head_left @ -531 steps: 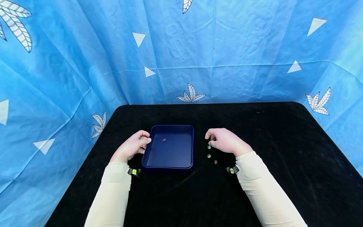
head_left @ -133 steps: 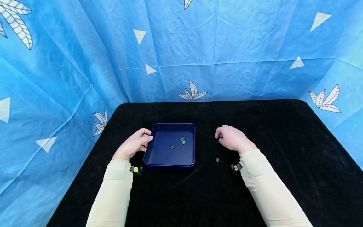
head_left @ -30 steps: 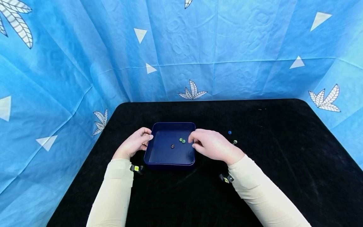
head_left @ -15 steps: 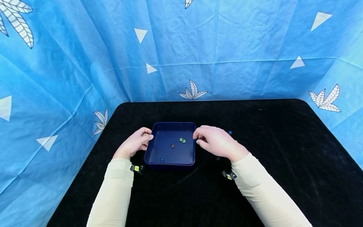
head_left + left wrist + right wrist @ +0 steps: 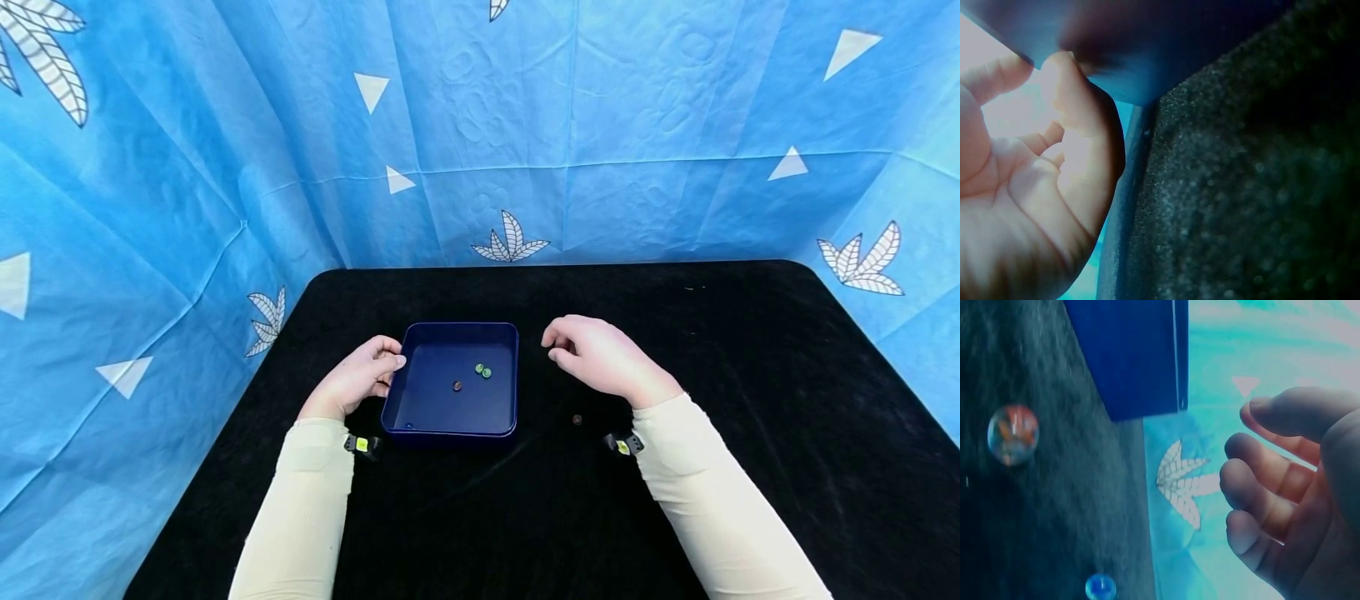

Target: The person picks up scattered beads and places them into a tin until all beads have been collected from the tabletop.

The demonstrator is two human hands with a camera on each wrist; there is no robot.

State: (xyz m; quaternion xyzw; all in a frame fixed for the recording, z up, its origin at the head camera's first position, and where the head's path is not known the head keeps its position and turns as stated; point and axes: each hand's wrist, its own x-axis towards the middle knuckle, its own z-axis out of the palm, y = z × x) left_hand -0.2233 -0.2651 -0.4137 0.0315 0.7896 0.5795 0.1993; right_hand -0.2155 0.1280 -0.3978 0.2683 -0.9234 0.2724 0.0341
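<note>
My left hand point(image 5: 352, 377) grips the left wall of a blue square tray point(image 5: 450, 432), thumb at its rim; the left wrist view has the thumb against the tray wall point(image 5: 1141, 37). Inside the tray lie two green marbles point(image 5: 483, 371), a brown marble point(image 5: 457, 386) and a blue marble point(image 5: 409, 426) in the near left corner. My right hand point(image 5: 603, 354) hovers right of the tray, fingers loosely bent, holding nothing. In the right wrist view, an orange-red marble point(image 5: 1014, 435) and another blue marble point(image 5: 1100, 587) rest on the table.
A black cloth covers the table point(image 5: 480, 517). The brown marble outside the tray point(image 5: 577, 420) lies on it, below my right hand in the head view. A blue curtain point(image 5: 480, 125) with leaf and triangle prints hangs behind and on both sides.
Over the last second a blue marble appeared in the tray and rolled left. My right hand moved away right, covering marbles on the table. Earlier, two green marbles entered the tray. The left hand stayed.
</note>
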